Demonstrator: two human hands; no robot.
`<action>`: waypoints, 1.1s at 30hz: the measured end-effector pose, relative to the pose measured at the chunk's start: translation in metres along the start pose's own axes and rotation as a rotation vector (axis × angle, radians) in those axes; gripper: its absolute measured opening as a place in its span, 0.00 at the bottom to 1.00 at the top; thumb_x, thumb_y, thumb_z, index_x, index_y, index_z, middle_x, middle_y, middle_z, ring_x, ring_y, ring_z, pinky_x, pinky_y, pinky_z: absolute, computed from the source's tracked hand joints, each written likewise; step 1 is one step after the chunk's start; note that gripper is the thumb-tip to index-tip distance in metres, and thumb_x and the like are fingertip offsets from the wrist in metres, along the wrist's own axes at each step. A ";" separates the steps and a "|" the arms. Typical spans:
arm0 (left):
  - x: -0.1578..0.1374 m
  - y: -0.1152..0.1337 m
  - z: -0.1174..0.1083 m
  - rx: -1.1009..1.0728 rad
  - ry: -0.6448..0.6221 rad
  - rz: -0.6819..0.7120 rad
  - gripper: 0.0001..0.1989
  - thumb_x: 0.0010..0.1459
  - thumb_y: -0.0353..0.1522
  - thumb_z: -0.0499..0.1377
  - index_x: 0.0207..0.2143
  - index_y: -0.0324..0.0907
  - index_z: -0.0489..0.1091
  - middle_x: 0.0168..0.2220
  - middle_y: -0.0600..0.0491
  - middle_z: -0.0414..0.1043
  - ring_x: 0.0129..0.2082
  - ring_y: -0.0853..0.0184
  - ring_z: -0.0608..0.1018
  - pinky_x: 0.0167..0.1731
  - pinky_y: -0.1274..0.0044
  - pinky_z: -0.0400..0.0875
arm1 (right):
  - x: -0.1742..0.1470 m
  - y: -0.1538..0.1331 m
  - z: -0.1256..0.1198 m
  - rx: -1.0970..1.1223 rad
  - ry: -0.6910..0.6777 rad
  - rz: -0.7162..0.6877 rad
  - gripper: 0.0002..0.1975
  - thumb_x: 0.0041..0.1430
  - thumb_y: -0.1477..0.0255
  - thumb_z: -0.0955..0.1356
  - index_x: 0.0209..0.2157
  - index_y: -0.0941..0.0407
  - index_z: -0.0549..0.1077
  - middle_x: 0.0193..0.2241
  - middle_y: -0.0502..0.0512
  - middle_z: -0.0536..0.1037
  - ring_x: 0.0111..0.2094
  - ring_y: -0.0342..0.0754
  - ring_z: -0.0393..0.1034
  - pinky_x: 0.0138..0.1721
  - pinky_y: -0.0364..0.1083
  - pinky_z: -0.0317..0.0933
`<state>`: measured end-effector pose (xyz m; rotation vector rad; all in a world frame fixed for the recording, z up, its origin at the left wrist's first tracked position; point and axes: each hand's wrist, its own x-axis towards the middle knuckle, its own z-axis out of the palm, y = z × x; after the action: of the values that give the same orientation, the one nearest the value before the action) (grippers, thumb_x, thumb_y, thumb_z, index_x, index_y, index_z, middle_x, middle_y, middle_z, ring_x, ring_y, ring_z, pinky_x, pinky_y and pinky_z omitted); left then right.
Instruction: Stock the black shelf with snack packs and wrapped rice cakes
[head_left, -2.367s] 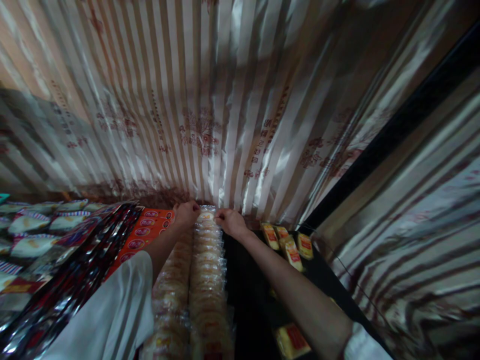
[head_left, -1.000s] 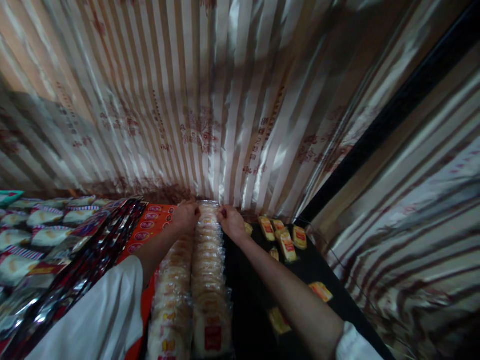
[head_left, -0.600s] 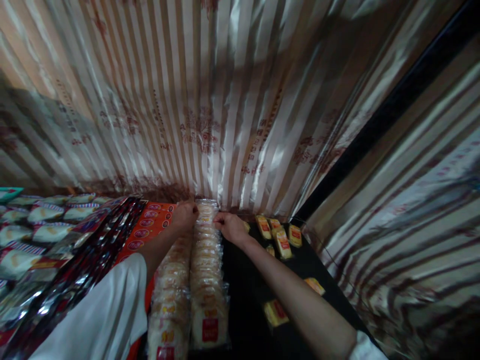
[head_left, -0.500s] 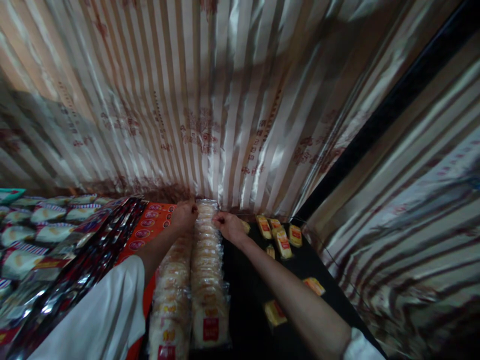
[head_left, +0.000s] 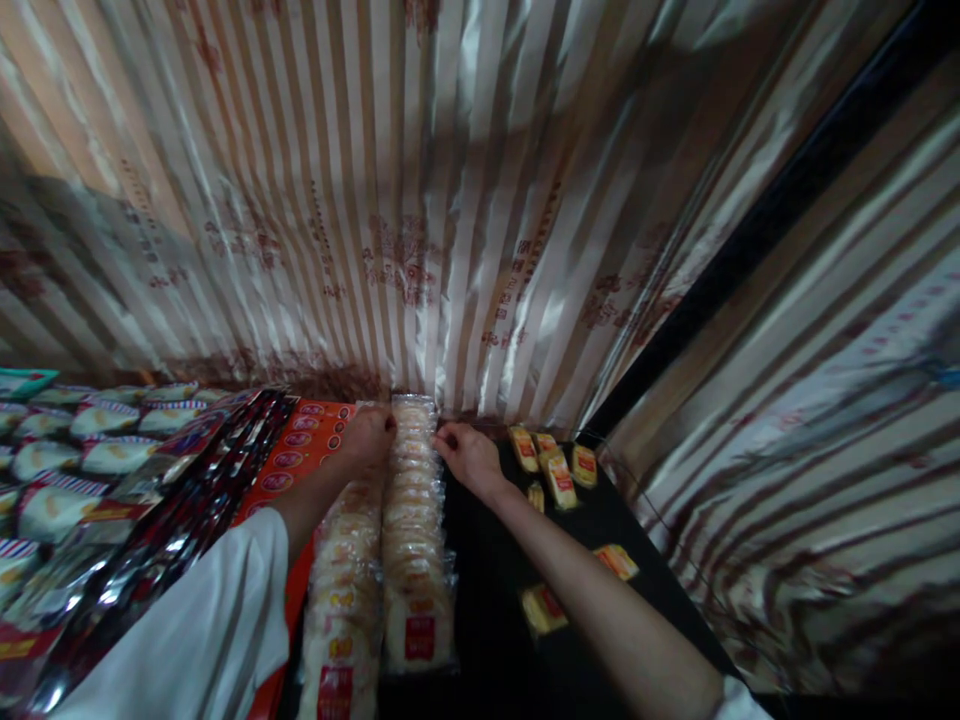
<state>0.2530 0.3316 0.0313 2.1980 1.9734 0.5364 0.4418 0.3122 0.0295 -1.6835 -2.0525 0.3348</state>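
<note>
Two long rows of round, pale pastries in clear wrappers lie overlapped, a left row point(head_left: 341, 600) and a right row point(head_left: 416, 530); the nearest packets show a red label. At the far end of the right row, my left hand point(head_left: 369, 436) is closed, its thumb and finger pinched at the left wrapper edge of a wrapped pastry point(head_left: 412, 425). Across from it, my right hand point(head_left: 471, 458) is closed in the same way at that packet's right edge. The fingertips are small and dim in this light.
Left of the rows lie an orange printed sheet point(head_left: 289, 470), dark shiny packets point(head_left: 195, 510) and several white packets point(head_left: 120, 455). Several small yellow packets point(head_left: 559, 478) are scattered on the black surface point(head_left: 487, 620) at right. A striped plastic sheet point(head_left: 450, 200) hangs behind, with a black post point(head_left: 750, 240).
The view has shifted slightly. Both hands stay at the far end of the right row, with the right hand's fingers a little farther right.
</note>
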 end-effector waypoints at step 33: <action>-0.020 -0.001 0.005 -0.010 0.040 0.074 0.08 0.53 0.29 0.53 0.29 0.42 0.72 0.33 0.50 0.73 0.39 0.64 0.71 0.39 0.76 0.65 | -0.023 -0.003 -0.001 0.019 -0.183 -0.021 0.04 0.54 0.68 0.67 0.30 0.52 0.74 0.29 0.47 0.78 0.32 0.44 0.71 0.31 0.40 0.56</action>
<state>0.2524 0.3131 0.0228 2.2791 1.9103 0.6035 0.4427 0.2888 0.0276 -1.6734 -2.1881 0.5167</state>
